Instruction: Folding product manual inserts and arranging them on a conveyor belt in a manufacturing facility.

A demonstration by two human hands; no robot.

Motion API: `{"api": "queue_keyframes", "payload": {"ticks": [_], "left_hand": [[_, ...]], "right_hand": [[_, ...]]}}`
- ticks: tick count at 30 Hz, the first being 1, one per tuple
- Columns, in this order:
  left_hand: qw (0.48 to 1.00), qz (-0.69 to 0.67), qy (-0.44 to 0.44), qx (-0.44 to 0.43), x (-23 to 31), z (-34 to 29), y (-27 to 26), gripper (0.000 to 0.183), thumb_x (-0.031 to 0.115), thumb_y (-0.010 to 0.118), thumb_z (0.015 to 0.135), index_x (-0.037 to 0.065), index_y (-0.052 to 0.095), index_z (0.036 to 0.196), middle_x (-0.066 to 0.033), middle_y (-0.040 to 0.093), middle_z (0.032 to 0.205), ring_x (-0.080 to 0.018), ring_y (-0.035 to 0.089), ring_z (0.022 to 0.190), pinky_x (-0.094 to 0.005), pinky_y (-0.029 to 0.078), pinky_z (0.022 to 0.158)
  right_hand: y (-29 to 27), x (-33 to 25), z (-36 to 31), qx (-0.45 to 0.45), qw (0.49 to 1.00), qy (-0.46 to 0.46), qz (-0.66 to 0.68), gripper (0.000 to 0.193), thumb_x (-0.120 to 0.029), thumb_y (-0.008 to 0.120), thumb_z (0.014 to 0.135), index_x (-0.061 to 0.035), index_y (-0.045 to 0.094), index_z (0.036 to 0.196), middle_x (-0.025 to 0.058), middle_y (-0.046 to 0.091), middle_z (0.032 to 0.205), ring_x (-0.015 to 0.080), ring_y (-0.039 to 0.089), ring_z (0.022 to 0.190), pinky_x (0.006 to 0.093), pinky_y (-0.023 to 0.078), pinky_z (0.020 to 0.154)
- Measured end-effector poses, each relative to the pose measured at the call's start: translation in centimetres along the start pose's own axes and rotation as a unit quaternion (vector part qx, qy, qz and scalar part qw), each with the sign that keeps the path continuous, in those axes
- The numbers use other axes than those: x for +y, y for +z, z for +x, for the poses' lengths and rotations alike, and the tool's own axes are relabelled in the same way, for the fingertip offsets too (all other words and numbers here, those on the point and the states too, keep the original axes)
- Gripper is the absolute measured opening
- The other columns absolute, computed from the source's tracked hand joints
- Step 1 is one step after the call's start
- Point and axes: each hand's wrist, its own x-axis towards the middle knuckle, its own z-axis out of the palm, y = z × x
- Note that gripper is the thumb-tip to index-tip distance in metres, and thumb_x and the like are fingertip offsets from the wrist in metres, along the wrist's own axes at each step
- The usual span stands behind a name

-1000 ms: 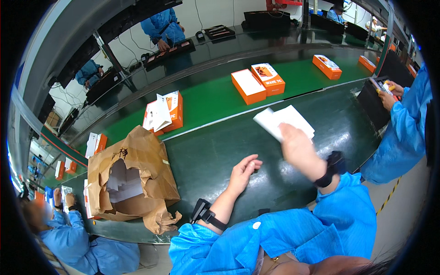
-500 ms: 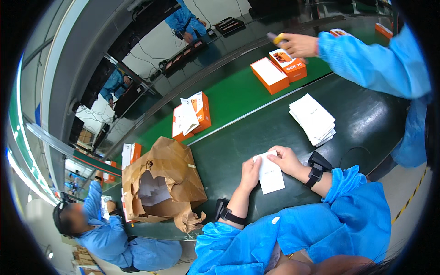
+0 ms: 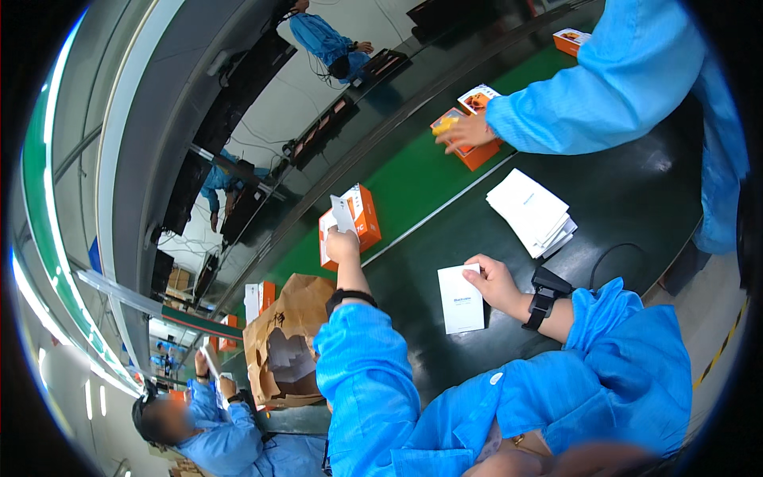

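Note:
My right hand (image 3: 494, 284) pinches a white booklet (image 3: 462, 305) by its upper right corner, above the dark green worktop. My left hand (image 3: 343, 246) is stretched out to the far left, over the green belt. Its fingers close on a folded white paper (image 3: 342, 211), which stands tilted above an open orange box (image 3: 325, 260); the fingertips are partly hidden. Touching that box, an orange-and-white phone box (image 3: 366, 223) stands behind it. To the right of my right hand lies a stack of white booklets (image 3: 528, 208).
A torn brown paper bag (image 3: 266, 350) stands left of my left arm. At the upper right a co-worker's hand (image 3: 465, 133), with something yellow, is over an orange box (image 3: 479, 157). Another person sits at the lower left. A black cable (image 3: 616, 248) loops beside my right wrist.
My left hand has let go of the booklet and reached far left to the folded paper, now more upright. My right hand keeps the booklet. The co-worker's hand has come down onto a box.

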Motion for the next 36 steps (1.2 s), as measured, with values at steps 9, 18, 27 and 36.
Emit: {"api": "queue_keyframes", "payload": {"ticks": [9,18,27,36], "left_hand": [[0.871,-0.402,0.199,-0.199,2.8,-24.4,-3.9,0.024,0.024,0.059,0.073,0.006,0.064,0.088,-0.0160,0.060,0.089,-0.0320,0.057,0.085,-0.0432,0.040,0.080],[0.926,-0.145,0.246,-0.245,2.7,-26.6,-6.8,0.049,0.028,0.067,0.070,0.001,0.054,0.110,-0.0226,0.053,0.106,-0.0385,0.045,0.105,-0.0439,0.037,0.090],[0.835,-0.438,-0.003,-0.333,0.4,-24.4,-4.5,0.060,0.021,0.060,0.074,-0.002,0.039,0.126,-0.0186,0.052,0.116,-0.0245,0.053,0.103,-0.0309,0.042,0.087],[0.644,-0.649,-0.007,-0.406,0.5,-25.4,-5.8,0.067,0.036,0.049,0.080,-0.007,0.035,0.129,-0.0146,0.046,0.126,-0.0210,0.045,0.115,-0.0298,0.032,0.097]], "right_hand": [[-1.2,-1.4,-0.3,-0.136,0.891,0.093,0.423,0.017,-0.018,0.046,0.091,-0.0034,0.048,0.101,0.0015,0.054,0.085,0.0077,0.051,0.074,0.0238,0.043,0.065],[-0.6,0.9,0.1,0.032,0.895,0.207,0.393,0.022,-0.016,0.046,0.091,-0.0029,0.047,0.108,0.0059,0.054,0.104,0.0131,0.051,0.097,0.0298,0.038,0.090],[-0.9,1.4,1.0,0.110,0.933,0.132,0.316,0.025,-0.016,0.046,0.091,-0.0016,0.048,0.111,0.0051,0.055,0.101,0.0105,0.052,0.091,0.0248,0.040,0.082],[-2.6,-2.6,2.4,0.045,0.910,-0.181,-0.370,0.023,-0.015,0.060,0.079,-0.0094,0.062,0.101,0.0047,0.063,0.086,0.0181,0.057,0.074,0.0332,0.037,0.082]]}}
